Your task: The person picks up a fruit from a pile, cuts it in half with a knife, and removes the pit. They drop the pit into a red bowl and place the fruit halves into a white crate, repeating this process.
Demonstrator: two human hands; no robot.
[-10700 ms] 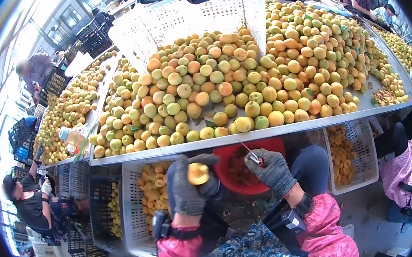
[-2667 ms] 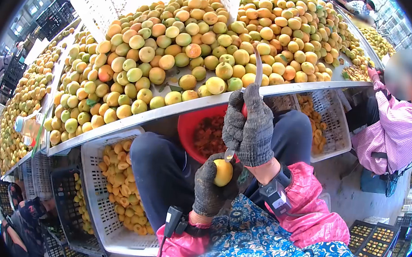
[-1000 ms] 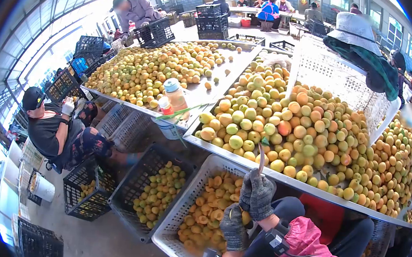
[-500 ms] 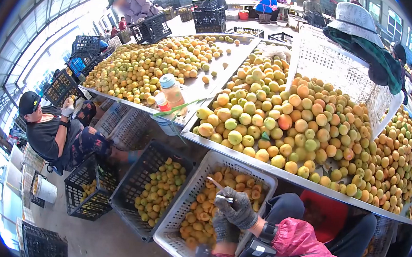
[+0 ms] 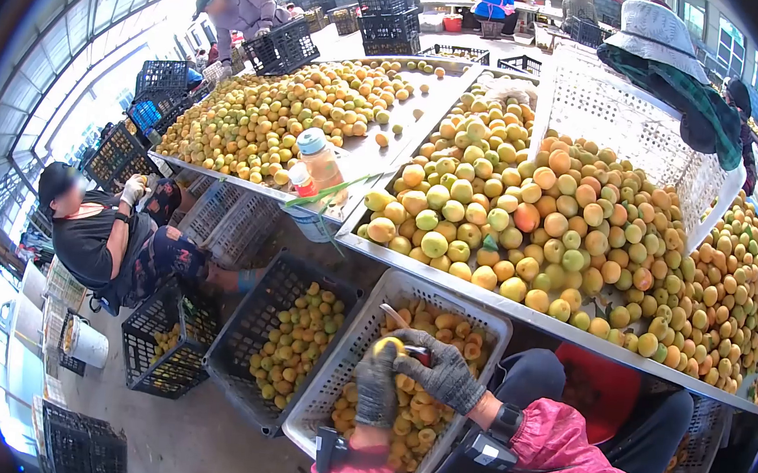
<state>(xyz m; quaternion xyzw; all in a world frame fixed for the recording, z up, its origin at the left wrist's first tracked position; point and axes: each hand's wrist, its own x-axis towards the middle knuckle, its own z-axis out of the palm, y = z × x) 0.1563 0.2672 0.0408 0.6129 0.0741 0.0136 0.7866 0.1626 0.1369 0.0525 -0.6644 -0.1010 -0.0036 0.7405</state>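
Note:
My left hand (image 5: 376, 388), in a grey knit glove, pinches a yellow apricot (image 5: 389, 346) above a white crate (image 5: 301, 426). My right hand (image 5: 444, 374), gloved alike, meets it at the fruit. It is closed on a small knife (image 5: 420, 355) with a dark reddish handle; where its blade lies against the apricot is hard to make out. Beneath both hands, the white crate holds many opened apricot halves (image 5: 417, 420). A thin pale strip (image 5: 395, 315) shows just beyond the fingers.
A metal-edged table (image 5: 482, 292) heaped with whole apricots (image 5: 569, 226) stands ahead. Left of the white crate is a black crate (image 5: 235, 337) of apricots. A co-worker (image 5: 95, 234) sits at left. A red basin (image 5: 603, 400) is by my knees; bottles (image 5: 318, 159) stand on the far table.
My left hand has come up from low in the crate and now holds an apricot against my right hand. The right hand's knife has turned toward the fruit.

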